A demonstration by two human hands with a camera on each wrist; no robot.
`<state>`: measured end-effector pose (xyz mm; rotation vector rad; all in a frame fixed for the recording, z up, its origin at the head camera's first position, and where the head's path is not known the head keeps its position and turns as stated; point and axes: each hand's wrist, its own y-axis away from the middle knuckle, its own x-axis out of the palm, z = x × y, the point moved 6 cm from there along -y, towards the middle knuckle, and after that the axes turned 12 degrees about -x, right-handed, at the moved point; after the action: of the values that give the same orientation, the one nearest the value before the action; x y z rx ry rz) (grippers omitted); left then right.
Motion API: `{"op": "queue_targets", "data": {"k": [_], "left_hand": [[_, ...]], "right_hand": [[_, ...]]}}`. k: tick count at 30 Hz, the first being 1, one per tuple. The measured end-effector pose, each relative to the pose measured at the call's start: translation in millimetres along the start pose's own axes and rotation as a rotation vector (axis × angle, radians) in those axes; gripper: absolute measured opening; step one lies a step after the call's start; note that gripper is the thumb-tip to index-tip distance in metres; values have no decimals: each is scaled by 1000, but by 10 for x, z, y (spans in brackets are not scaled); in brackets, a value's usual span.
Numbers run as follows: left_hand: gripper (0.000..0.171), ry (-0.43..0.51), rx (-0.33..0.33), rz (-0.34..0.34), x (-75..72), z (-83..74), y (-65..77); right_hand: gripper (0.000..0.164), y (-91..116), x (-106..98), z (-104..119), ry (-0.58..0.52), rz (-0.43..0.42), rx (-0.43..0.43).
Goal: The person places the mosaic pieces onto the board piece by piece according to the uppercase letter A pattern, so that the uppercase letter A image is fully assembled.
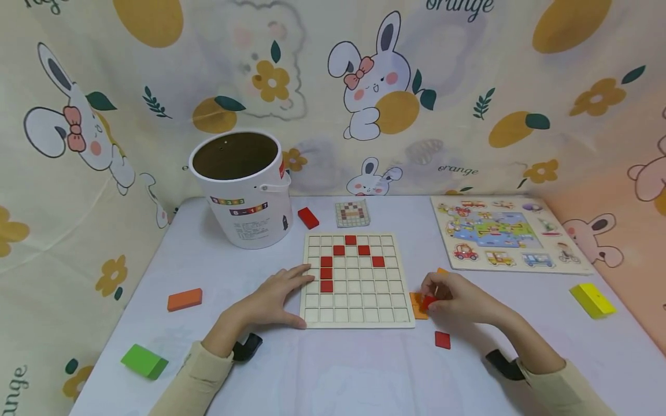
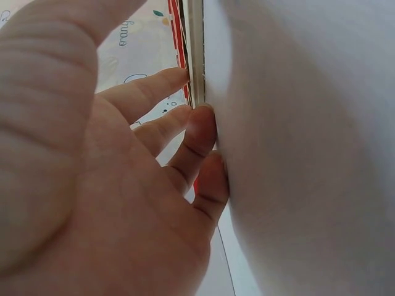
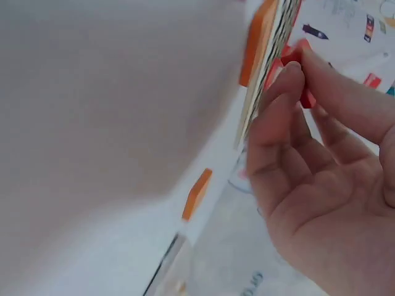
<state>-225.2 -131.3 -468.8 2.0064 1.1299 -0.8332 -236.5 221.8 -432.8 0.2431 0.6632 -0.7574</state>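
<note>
A red tile (image 1: 429, 303) was held in a close pinch between the thumb and fingers of the right hand (image 1: 460, 297). Just left of that pinch, orange tiles (image 1: 419, 312) were set beside the gridded board (image 1: 364, 303); farther left and beyond it, red squares (image 1: 326, 273) were seated in the board's cells. A loose red piece (image 1: 443, 340) could be seen near the pinch, on the wearer's side. The board's left edge was touched by the left hand (image 1: 273, 300), its fingers loosely extended, nothing being gripped.
</note>
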Motion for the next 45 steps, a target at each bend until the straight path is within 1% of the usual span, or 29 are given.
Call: {"op": "queue_targets", "data": {"k": [5,10,13,16,20,23,26,29,32,34,37,40,42,45], "left_hand": [[95,8,-9,4,2,5,-4],[95,4,-8,7,-3,1,-8],[95,2,-10,8,-5,-5,-6],[95,6,-11,10,-5,-18,-3],[95,7,-14,10,-9,-28,0],[95,10,-18,10,-14,-26,2],[95,8,-21,10,-12,-18,4],[95,4,-12,7,-8,-18,6],[95,4,3,4,-3,-26,5],[95,-1,12,0,-5,-32,5],[96,-13,8,-2,-7,-27,4],[96,-15,-3,1,-11,-15,6],[96,-8,-5,2,-12,-13,9],[95,-1,0,3,-11,-19,11]], "right_hand": [[16,-384,-36,-69,-62,-41,-19],[17,-749,3,-91,-35,-68,-38],[18,-900,39,-88,-22,-68,-45],[18,-974,67,-90,-21,-65,-38],[17,-989,86,-88,-20,-62,-12],[17,-986,93,-72,7,-67,5],[19,-983,107,-46,53,-74,5],[19,-978,133,-26,79,-77,-6],[16,-965,147,2,114,-74,-27],[15,-951,148,24,149,-71,-37],[15,-919,138,74,208,-67,-64],[17,-859,109,122,250,-81,-111],[17,-785,76,158,252,-104,-132],[16,-612,28,179,215,-126,-116]]}}
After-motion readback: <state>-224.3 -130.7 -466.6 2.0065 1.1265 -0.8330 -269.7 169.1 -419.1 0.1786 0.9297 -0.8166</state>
